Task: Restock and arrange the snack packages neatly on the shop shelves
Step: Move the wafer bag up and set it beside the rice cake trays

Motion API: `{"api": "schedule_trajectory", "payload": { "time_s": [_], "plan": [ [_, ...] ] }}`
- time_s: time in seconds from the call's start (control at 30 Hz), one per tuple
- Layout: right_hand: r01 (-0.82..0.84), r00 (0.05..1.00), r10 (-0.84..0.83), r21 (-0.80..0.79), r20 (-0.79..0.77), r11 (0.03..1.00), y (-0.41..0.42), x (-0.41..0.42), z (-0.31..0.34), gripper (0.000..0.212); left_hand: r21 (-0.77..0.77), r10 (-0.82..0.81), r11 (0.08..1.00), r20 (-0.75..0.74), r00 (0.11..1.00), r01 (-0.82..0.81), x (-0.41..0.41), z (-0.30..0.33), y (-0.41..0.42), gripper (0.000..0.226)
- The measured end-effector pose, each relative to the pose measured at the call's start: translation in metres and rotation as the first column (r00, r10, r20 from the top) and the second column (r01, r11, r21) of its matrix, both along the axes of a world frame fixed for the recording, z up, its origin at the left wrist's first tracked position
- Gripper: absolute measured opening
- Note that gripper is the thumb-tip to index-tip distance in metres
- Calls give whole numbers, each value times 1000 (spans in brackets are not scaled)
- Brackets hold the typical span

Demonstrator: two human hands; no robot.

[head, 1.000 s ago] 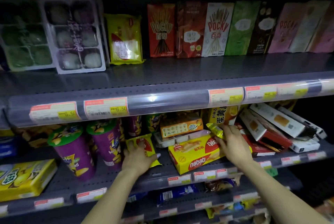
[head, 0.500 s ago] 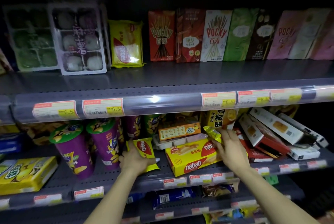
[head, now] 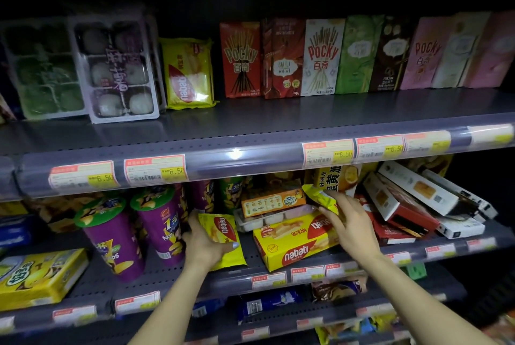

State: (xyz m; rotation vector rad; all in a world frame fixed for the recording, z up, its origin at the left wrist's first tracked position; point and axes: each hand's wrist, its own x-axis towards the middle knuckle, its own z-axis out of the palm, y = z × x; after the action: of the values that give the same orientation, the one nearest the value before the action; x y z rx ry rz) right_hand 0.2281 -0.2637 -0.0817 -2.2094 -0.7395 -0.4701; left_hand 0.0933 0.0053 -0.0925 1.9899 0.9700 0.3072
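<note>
Upper shelf (head: 278, 119) mostly in order: mochi trays (head: 83, 68) leaning at the far left, one yellow nabati bag (head: 189, 74) upright beside them, then a tidy upright row of Pocky boxes (head: 323, 57) running to the right, with bare shelf in front of them.

Middle shelf (head: 156, 272) far less settled. At the left, a flat yellow box (head: 39, 275), then purple chip cups (head: 139, 230), the nearest tilted. Just right of the cups, left hand (head: 206, 244) gripping a small yellow nabati packet (head: 223, 238), fingers curled round its left edge, thumb across the front, packet low over the shelf. Next, a large yellow nabati wafer box (head: 295, 244) lying askew, a clear tray (head: 267, 216) and an orange box (head: 271, 201) behind it. Right hand (head: 351, 224) reaching over that box, fingers pinching a second small yellow packet (head: 320, 197) lifted above the jumble. Further right, white and red boxes (head: 404, 202) toppled in a slanted heap.

By the look of it, early to midway: top shelf presentable, middle shelf still needing both packets placed, the wafer box squared and the right-hand heap stood up. Lower shelves (head: 278, 314) blurred, state impossible to judge.
</note>
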Motion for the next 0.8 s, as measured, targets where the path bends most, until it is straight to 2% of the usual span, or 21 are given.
{"api": "schedule_trajectory", "payload": {
  "time_s": [0.37,0.47,0.6,0.7,0.8],
  "plan": [
    [-129,991,125,121,39,984,14,-10,21,33,-30,73,997,262,962,-67,-16,17,-11,108],
    [-169,985,163,152,52,974,18,-16,30,31,-70,79,996,353,932,-58,-23,21,-8,91],
    [-219,976,215,232,40,948,27,-32,46,10,-144,18,988,453,892,53,-34,34,-14,80],
    [-291,954,299,291,16,912,33,-46,60,21,-193,-28,971,490,871,139,-43,41,-19,76],
    [-341,916,392,344,-89,875,37,-55,70,45,-216,-46,960,508,860,179,-49,47,-25,72]
  ]
}}
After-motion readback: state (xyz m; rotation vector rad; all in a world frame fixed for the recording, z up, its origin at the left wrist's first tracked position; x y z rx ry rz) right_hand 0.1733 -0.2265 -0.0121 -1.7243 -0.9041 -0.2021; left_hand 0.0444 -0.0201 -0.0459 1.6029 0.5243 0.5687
